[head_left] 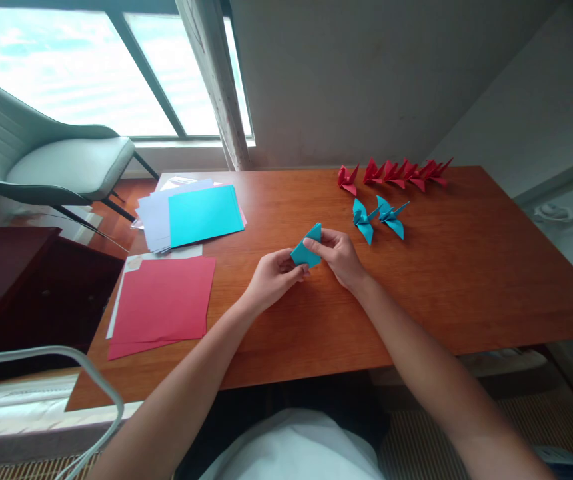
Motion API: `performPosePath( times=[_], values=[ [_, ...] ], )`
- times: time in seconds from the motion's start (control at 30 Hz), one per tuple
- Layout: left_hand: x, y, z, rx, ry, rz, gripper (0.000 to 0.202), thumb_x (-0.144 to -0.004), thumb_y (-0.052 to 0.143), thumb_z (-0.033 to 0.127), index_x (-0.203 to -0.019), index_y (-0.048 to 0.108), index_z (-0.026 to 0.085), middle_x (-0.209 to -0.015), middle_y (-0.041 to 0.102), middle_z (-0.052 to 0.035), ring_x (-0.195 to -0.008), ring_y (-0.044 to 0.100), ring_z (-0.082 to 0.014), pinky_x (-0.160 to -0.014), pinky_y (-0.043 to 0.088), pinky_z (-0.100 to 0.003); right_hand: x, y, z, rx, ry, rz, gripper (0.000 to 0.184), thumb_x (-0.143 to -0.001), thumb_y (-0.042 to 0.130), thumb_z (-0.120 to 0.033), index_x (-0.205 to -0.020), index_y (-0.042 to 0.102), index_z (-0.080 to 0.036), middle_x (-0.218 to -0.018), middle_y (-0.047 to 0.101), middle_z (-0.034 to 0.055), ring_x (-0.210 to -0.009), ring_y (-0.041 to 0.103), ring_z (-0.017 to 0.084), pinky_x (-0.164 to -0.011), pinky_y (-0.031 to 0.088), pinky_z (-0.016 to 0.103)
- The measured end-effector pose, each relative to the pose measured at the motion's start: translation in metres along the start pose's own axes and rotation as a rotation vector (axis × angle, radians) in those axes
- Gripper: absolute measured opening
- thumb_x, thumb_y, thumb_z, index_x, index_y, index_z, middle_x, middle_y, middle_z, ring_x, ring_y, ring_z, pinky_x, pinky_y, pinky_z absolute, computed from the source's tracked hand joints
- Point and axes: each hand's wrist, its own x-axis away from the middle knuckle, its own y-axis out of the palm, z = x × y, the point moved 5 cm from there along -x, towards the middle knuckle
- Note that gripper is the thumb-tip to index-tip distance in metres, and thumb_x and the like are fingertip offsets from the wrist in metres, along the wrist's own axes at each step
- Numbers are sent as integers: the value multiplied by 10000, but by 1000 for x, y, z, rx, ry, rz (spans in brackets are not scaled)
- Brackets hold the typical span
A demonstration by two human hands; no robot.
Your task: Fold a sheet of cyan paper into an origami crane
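Both my hands hold a partly folded piece of blue paper [307,248] just above the wooden table [416,300]. My left hand [272,275] pinches its lower left corner. My right hand [339,256] grips its right side with thumb and fingers closed on it. Two finished blue paper cranes [377,219] lie just beyond my right hand. A row of several red paper cranes [396,173] stands further back near the wall.
A stack of blue and pale sheets [191,217] lies at the table's left, with red sheets [161,303] nearer the front edge. A grey chair [51,163] stands by the window at the left. A dark cabinet [21,287] sits beside the table.
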Motion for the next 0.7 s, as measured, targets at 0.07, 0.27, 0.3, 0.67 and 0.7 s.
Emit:
performPosePath(
  times=[0.07,0.27,0.3,0.67,0.7],
  values=[
    [0,0,0,-2,-4,1,308,-786,770,435,-832,672,147,-763,706,-32,-664,642,-135,-593,494,-225,0,0,0,5,-5,8,340,-759,791,-482,-683,639,-186,-680,592,-18,-652,502,128,-610,429,267],
    [1,-5,-2,-20,-16,48,363,-781,777,492,-800,653,151,-683,667,-1,-599,613,-121,-556,476,-218,0,3,0,32,-22,-28,364,-738,810,-506,-678,641,-189,-675,585,-20,-645,505,129,-587,428,264],
    [1,-6,-2,-23,-17,55,366,-778,779,495,-787,650,152,-671,661,4,-587,608,-119,-553,475,-219,0,3,0,34,-24,-33,367,-730,815,-513,-682,645,-192,-684,589,-19,-654,513,133,-592,436,266],
    [-2,3,2,-17,-40,-10,389,-752,792,516,-793,653,155,-680,693,-16,-572,619,-127,-557,481,-232,0,-14,-3,41,-33,100,365,-797,758,-549,-681,715,-205,-674,635,11,-641,534,151,-624,453,300],
    [-2,3,2,-16,-40,-16,391,-751,791,517,-798,653,154,-681,694,-17,-572,620,-129,-559,481,-234,0,-14,-4,34,-37,101,379,-812,743,-549,-656,704,-206,-652,621,8,-627,522,147,-610,442,297]
  ],
)
